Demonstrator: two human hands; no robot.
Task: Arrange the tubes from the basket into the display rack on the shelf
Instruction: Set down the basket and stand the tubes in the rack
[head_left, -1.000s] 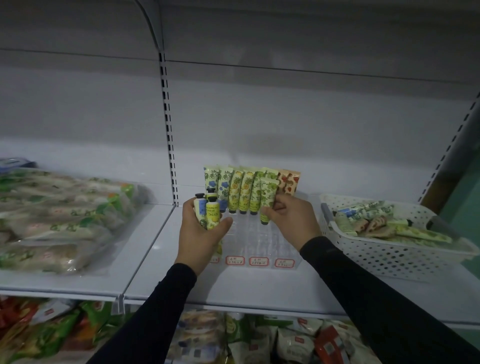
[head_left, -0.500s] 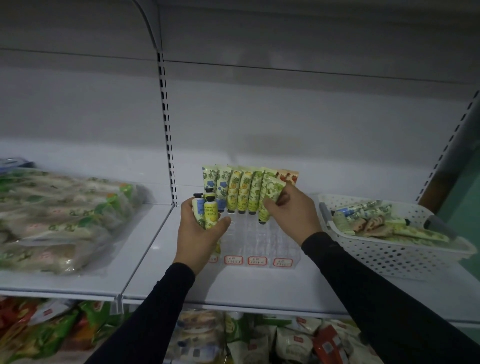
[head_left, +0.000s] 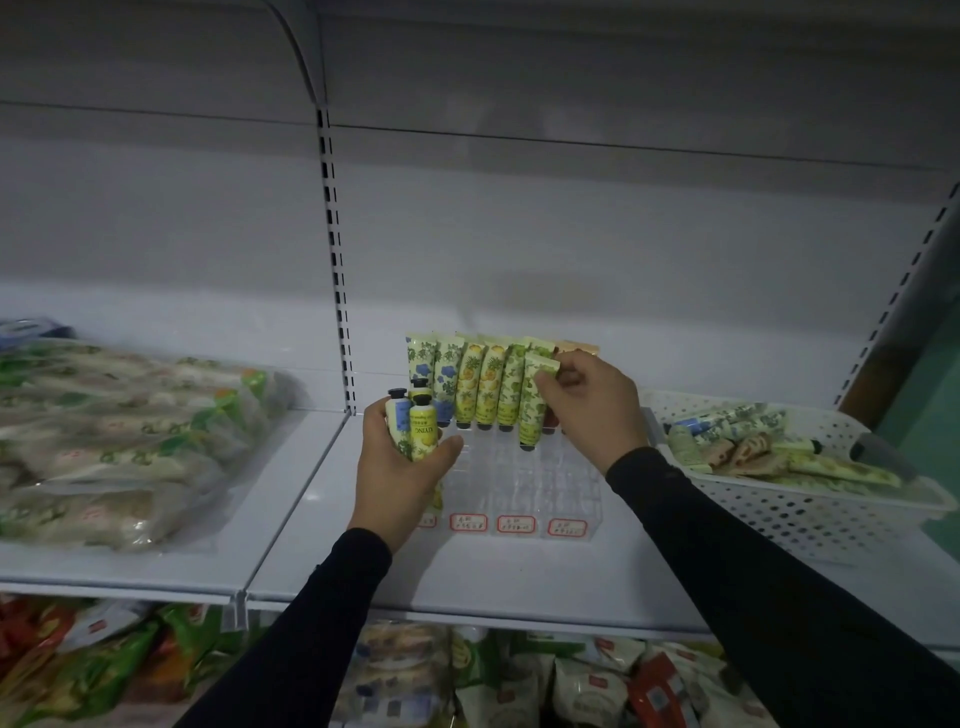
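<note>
A clear plastic display rack (head_left: 524, 475) stands on the white shelf (head_left: 519, 577), with several floral tubes (head_left: 475, 387) upright, cap down, in its back row. My right hand (head_left: 592, 402) pinches the top of a green floral tube (head_left: 532, 402), held cap down over the rack's second row, just in front of the back row. My left hand (head_left: 405, 462) sits at the rack's left edge, gripping a bundle of tubes (head_left: 413, 426), yellow and blue, caps up. A white perforated basket (head_left: 810, 512) at the right holds more tubes (head_left: 753, 441) lying flat.
Bagged green-and-white packets (head_left: 119, 441) fill the shelf section to the left. A slotted upright (head_left: 337, 291) divides the two sections. Red-framed price tags (head_left: 517, 524) line the rack's front. More packaged goods (head_left: 467, 675) fill the shelf below.
My right hand has lifted slightly and tilted the green tube, bringing its cap down onto the second row. My left hand with its bundle has stayed put.
</note>
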